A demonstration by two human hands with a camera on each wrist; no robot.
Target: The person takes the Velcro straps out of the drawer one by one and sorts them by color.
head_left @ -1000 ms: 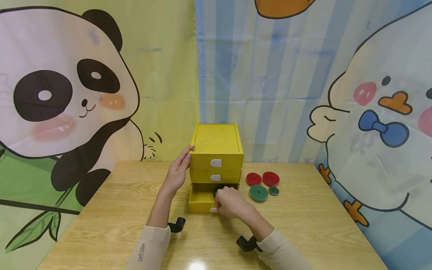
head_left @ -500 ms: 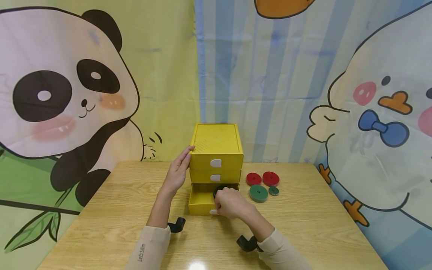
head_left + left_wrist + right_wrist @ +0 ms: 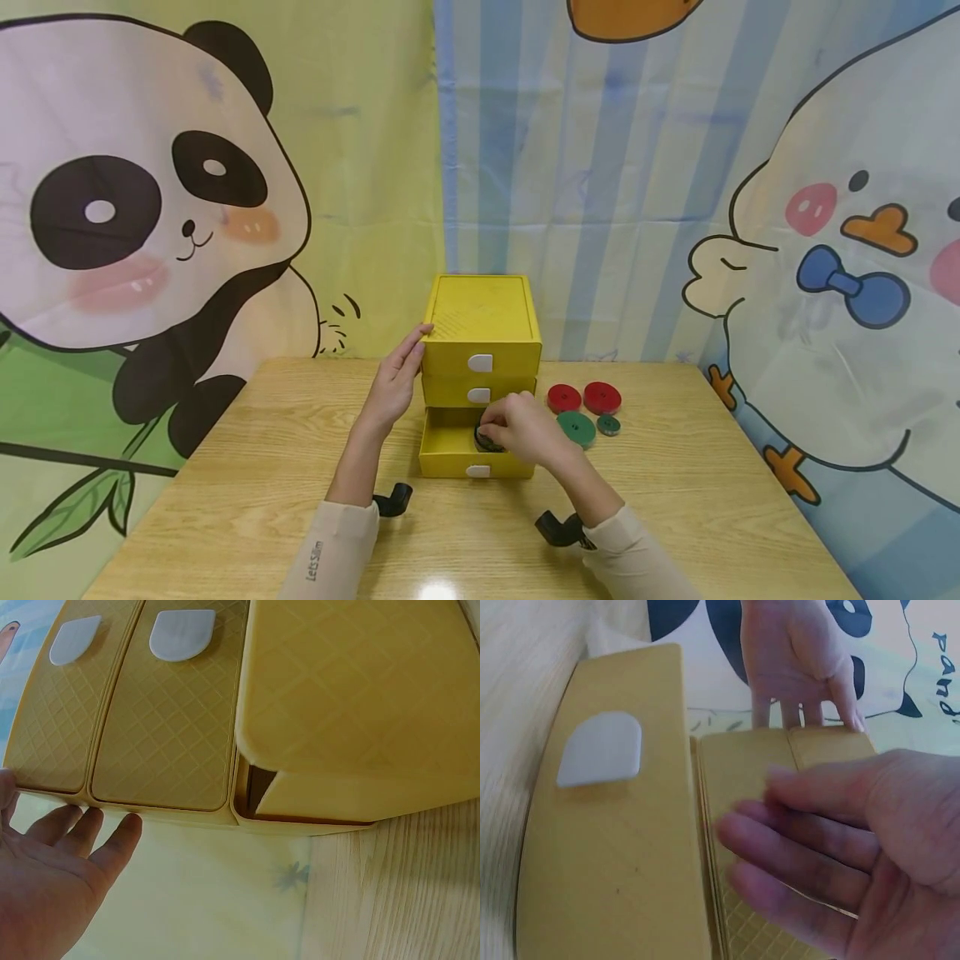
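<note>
A small yellow cabinet (image 3: 483, 308) with three drawers stands on the table. Its bottom drawer (image 3: 442, 467) is pulled out, and a dark round piece (image 3: 489, 443) lies inside, partly covered by my right hand (image 3: 525, 427). That hand hovers over the drawer; in the right wrist view its fingers (image 3: 780, 851) are loosely bent with nothing visible between them and the thumb. My left hand (image 3: 392, 387) rests its extended fingertips against the cabinet's left side, beside the two upper drawers, as the left wrist view (image 3: 56, 877) also shows.
Right of the cabinet lie two red discs (image 3: 564, 397), a large green disc (image 3: 576, 428) and a small dark green disc (image 3: 608, 425). The wooden table (image 3: 675, 500) meets a cartoon-printed curtain (image 3: 615, 208) at the back.
The bottom drawer has come out slightly toward me. My right hand has left its white handle and risen, moving a little right above the drawer. My left hand stays in place.
</note>
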